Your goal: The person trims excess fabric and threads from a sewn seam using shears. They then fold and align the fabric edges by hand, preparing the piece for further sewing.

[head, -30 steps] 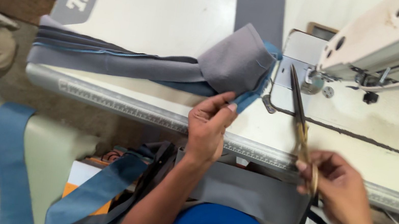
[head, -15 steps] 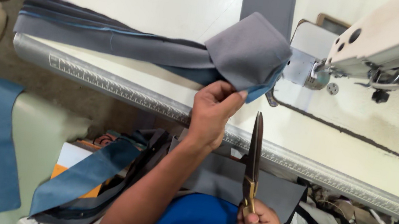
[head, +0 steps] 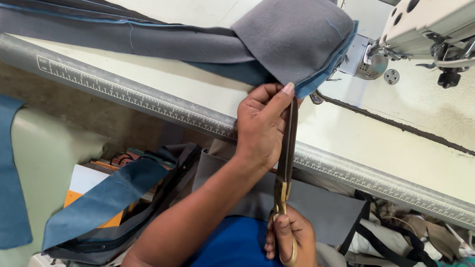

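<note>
Grey fabric (head: 290, 33) pinched by left hand (head: 260, 124) (right hand (head: 290, 241) grips scissors (head: 287, 158)).

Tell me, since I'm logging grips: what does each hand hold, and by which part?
The left hand pinches the folded grey fabric at its lower corner. The right hand grips the scissors by their handle loops, blades pointing up toward that corner.

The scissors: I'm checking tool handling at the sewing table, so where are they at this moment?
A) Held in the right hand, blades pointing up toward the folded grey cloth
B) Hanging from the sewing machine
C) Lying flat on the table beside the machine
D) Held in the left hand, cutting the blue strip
A: the right hand grips the handles of the scissors, whose blades reach up beside the left hand at the corner of the grey cloth.
</note>
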Motion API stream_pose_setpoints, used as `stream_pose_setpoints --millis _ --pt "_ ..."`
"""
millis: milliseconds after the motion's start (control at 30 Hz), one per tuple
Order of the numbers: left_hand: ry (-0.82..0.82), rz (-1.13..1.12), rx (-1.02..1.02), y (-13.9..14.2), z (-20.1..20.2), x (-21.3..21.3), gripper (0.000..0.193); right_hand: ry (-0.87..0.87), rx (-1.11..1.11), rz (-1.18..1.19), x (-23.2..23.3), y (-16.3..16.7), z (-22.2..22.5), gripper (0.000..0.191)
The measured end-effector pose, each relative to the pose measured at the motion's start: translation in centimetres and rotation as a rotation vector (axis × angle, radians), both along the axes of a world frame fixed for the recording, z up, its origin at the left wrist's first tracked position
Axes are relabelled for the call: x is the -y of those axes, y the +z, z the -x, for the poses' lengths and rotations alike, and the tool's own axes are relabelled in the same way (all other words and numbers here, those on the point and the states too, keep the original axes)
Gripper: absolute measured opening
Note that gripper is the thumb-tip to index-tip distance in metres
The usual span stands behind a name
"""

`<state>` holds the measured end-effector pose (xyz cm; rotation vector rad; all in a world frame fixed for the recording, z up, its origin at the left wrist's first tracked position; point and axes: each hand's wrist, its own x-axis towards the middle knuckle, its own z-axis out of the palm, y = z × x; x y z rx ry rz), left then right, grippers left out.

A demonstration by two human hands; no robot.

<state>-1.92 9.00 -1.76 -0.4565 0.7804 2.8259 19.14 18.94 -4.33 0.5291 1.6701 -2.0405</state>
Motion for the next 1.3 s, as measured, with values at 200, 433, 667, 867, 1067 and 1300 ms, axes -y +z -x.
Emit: stream_pose_setpoints --millis 200,433,667,867,1067,1300 --pt "0.009 -0.020 -0.008 -0.3 0.0 -0.5 0.009 -0.021 -0.033 -0.047 0.2 0.0 0.4 0.052" --pt "-0.006 -0.002 -0.028 -0.5 -0.1 -0.6 0.009 -0.025 -0.095 -0.065 0.4 0.0 0.4 0.050" --pt "-0.024 0.039 -0.037 -0.5 -0.3 -0.8 0.009 -0.054 -0.037 -0.055 0.4 0.1 0.6 0.051" --pt "-0.018 0.038 -0.061 -0.8 -0.4 -1.1 0.010 -0.088 -0.003 -0.014 0.5 0.5 0.4 0.053" --pt "-0.021 0.009 -0.077 -0.8 -0.6 -1.0 0.010 -0.094 0.013 -0.041 0.7 0.6 0.4 0.050" --pt "-0.028 0.006 -0.056 -0.6 -0.5 -0.9 0.009 -0.125 0.047 -0.031 1.1 0.6 0.2 0.047"
